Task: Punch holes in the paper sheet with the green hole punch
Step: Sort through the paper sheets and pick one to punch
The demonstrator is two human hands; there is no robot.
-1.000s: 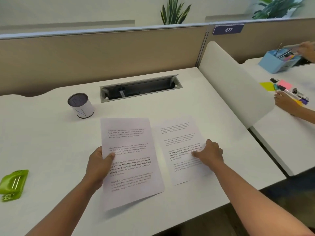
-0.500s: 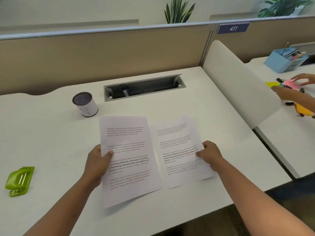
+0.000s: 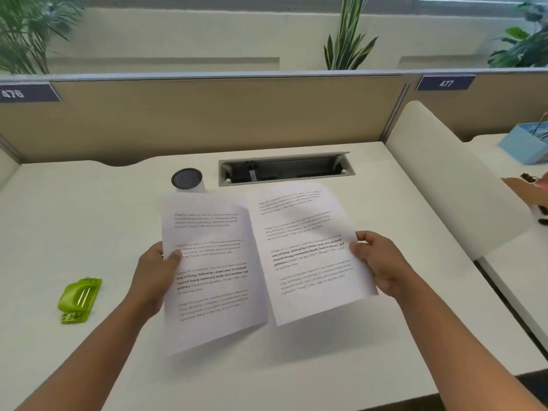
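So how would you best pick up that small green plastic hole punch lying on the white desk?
Probably grip the green hole punch across its two long sides, coming from above with the left hand once it lets go of its sheet: the punch lies flat, left of that hand, with open desk around it.

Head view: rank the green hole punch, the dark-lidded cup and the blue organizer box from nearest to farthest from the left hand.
From the left hand:
1. Green hole punch, lying on the desk to its left.
2. Dark-lidded cup, behind it, just beyond the sheets.
3. Blue organizer box, far right, on the neighbouring desk.
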